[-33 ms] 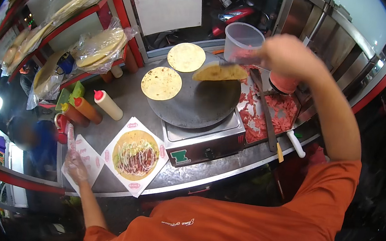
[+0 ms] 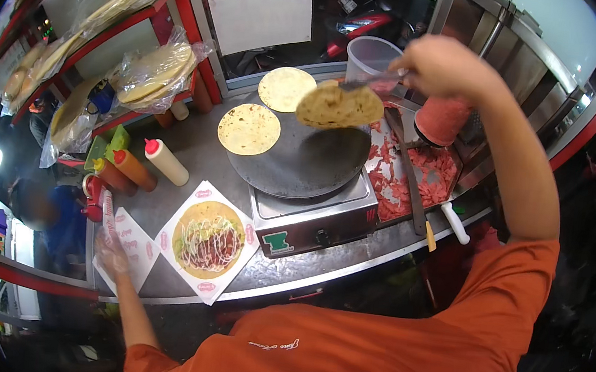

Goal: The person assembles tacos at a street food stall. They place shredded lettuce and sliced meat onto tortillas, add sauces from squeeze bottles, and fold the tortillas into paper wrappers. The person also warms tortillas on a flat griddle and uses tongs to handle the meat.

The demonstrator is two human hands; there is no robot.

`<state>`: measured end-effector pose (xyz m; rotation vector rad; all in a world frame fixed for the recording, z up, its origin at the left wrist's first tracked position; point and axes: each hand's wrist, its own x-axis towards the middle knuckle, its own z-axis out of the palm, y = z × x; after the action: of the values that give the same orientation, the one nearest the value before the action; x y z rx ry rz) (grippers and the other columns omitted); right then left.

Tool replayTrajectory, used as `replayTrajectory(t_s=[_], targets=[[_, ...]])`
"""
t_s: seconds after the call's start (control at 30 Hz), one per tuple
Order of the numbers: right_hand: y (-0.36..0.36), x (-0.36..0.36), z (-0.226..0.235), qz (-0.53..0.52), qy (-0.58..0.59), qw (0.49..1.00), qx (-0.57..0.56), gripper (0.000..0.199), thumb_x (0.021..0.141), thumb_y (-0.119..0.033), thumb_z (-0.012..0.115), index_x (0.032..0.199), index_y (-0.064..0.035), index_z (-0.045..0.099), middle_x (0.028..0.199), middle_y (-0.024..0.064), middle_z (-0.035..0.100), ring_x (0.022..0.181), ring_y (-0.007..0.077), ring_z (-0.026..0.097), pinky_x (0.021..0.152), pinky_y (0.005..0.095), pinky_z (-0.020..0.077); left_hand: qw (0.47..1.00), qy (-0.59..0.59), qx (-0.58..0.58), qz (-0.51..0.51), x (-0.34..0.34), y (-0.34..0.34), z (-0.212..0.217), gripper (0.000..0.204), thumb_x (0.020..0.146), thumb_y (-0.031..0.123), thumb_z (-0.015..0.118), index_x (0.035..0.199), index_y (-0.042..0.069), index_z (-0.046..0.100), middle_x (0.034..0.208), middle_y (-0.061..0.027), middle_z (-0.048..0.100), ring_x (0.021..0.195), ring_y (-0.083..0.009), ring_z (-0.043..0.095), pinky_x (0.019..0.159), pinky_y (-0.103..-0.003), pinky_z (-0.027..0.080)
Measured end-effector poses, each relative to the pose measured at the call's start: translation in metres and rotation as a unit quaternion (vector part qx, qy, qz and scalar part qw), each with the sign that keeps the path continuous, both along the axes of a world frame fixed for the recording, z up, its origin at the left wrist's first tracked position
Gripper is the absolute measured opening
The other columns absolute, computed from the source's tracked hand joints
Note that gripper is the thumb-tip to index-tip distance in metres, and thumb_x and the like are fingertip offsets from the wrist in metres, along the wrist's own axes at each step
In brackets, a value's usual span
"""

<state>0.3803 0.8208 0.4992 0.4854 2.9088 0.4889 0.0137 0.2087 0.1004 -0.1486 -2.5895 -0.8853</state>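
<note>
My left hand (image 2: 112, 256), in a thin clear glove and blurred, holds a sheet of printed wrapping paper (image 2: 108, 211) at the counter's left end. Beside it, a dressed flatbread (image 2: 209, 240) with filling and white sauce lies open on another wrapping paper (image 2: 250, 259). Raised over the griddle, my right hand (image 2: 441, 67) grips a metal utensil (image 2: 374, 80), tongs or spatula, that carries a browned flatbread (image 2: 340, 108). Two flatbreads, one at the back (image 2: 286, 89) and one at the left (image 2: 249, 129), lie on the round griddle (image 2: 300, 164).
A tray of shredded reddish meat (image 2: 422, 181) sits right of the griddle, with a long dark blade (image 2: 410, 172) and a white-handled knife (image 2: 455, 223). Behind is a clear tub (image 2: 373, 56); a meat spit (image 2: 443, 121) stands near my forearm. Sauce bottles (image 2: 166, 163) and bagged flatbreads (image 2: 159, 73) are at left.
The flatbread above the griddle has tilted to show more of its face. My right hand has shifted slightly up and left. My left hand has moved slightly left with the paper.
</note>
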Motion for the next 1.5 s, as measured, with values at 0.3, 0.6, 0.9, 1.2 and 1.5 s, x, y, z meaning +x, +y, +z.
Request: replayTrajectory(t_s=[0.3, 0.6, 0.9, 1.2, 1.5], targets=[[0.009, -0.046, -0.085, 0.004, 0.248, 0.966, 0.081, 0.032, 0.097, -0.027, 0.066, 0.124, -0.0102, 0.069, 0.118, 0.0199, 0.073, 0.097, 0.0361, 0.075, 0.082, 0.0509, 0.0606, 0.951, -0.14, -0.275, -0.026, -0.156, -0.03, -0.067, 0.101, 0.086, 0.056, 0.075, 0.159, -0.003, 0.038, 0.141, -0.0318, 0.061, 0.129, -0.0459, 0.062, 0.111, -0.048, 0.049], [-0.11, 0.019, -0.183, -0.041, 0.267, 0.959, 0.091, 0.039, 0.091, -0.011, 0.065, 0.131, -0.0091, 0.066, 0.104, 0.015, 0.07, 0.087, 0.0353, 0.073, 0.073, 0.0476, 0.0585, 0.964, -0.099, -0.212, -0.123, -0.191, -0.032, -0.082, 0.07, 0.095, 0.033, 0.067, 0.156, 0.005, 0.046, 0.127, -0.0322, 0.067, 0.114, -0.0487, 0.067, 0.099, -0.054, 0.054], [-0.171, -0.144, -0.197, -0.06, 0.374, 0.911, -0.163, 0.035, 0.103, -0.018, 0.061, 0.133, -0.0028, 0.067, 0.081, 0.0183, 0.07, 0.077, 0.0277, 0.073, 0.065, 0.0419, 0.0554, 0.969, -0.027, -0.166, -0.183, -0.162, 0.006, -0.027, 0.079, 0.097, 0.045, 0.069, 0.158, 0.003, 0.042, 0.14, -0.0281, 0.063, 0.131, -0.0448, 0.06, 0.109, -0.051, 0.048], [-0.155, -0.047, -0.131, -0.215, 0.077, 0.946, -0.231, 0.027, 0.097, -0.015, 0.067, 0.118, 0.0012, 0.068, 0.096, 0.0122, 0.068, 0.072, 0.0249, 0.071, 0.058, 0.0412, 0.0544, 0.966, 0.006, 0.159, -0.203, -0.111, -0.069, -0.04, 0.052, 0.102, 0.033, 0.072, 0.14, 0.0, 0.062, 0.144, -0.02, 0.062, 0.133, -0.0333, 0.059, 0.114, -0.043, 0.045], [-0.214, -0.102, -0.205, -0.08, 0.2, 0.969, -0.122, 0.034, 0.091, -0.002, 0.061, 0.124, 0.002, 0.066, 0.102, 0.0242, 0.069, 0.095, 0.0433, 0.072, 0.08, 0.0495, 0.0586, 0.93, -0.033, 0.099, -0.352, -0.024, 0.024, 0.031, 0.033, 0.099, 0.02, 0.073, 0.127, 0.003, 0.068, 0.126, -0.0157, 0.07, 0.112, -0.0301, 0.069, 0.1, -0.04, 0.053]])
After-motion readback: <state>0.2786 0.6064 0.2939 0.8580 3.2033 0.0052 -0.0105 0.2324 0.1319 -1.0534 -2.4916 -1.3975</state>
